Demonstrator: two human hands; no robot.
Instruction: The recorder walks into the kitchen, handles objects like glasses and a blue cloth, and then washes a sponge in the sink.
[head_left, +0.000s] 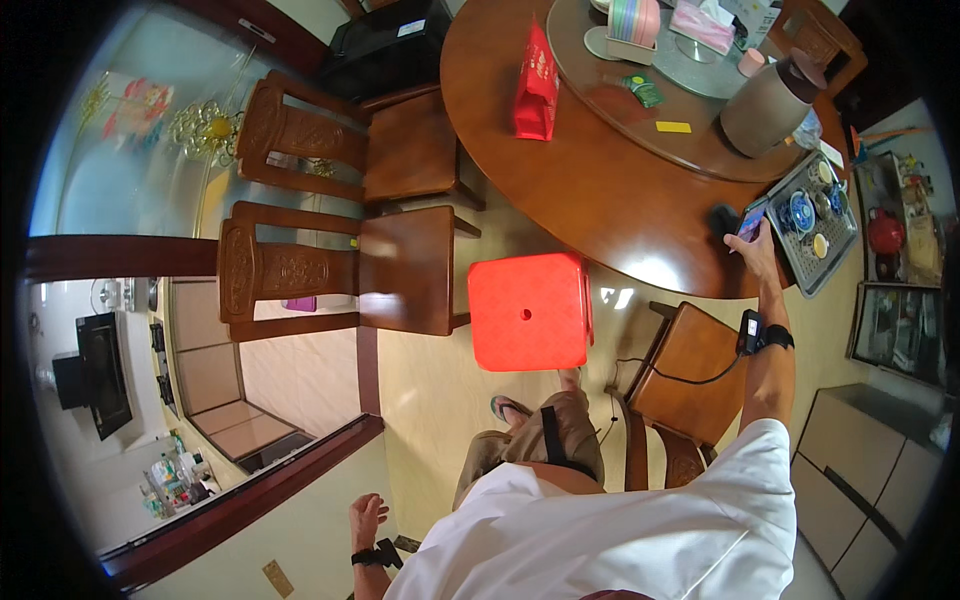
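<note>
At the table's near right edge, my right hand (759, 251) grips a smartphone (751, 219) with its screen lit. A dark rounded object (723, 220) lies just left of the phone. Close on the right is a metal tea tray (799, 259), holding a blue-patterned teapot or lidded bowl (801, 212) and several small cups. Down at the lower left hangs my left hand (367, 516), away from any object, its fingers loosely curled and slightly apart. Both wrists wear black straps, and a cable runs from the device (750, 332) on the right one.
A red plastic stool (527, 341) stands before my legs. Wooden chairs (405, 270) (679, 360) flank it. On the round wooden table (525, 187) are a red bag (537, 90), a thermos jug (765, 109) and a glass turntable (600, 112). A sliding-door frame (247, 480) borders the left.
</note>
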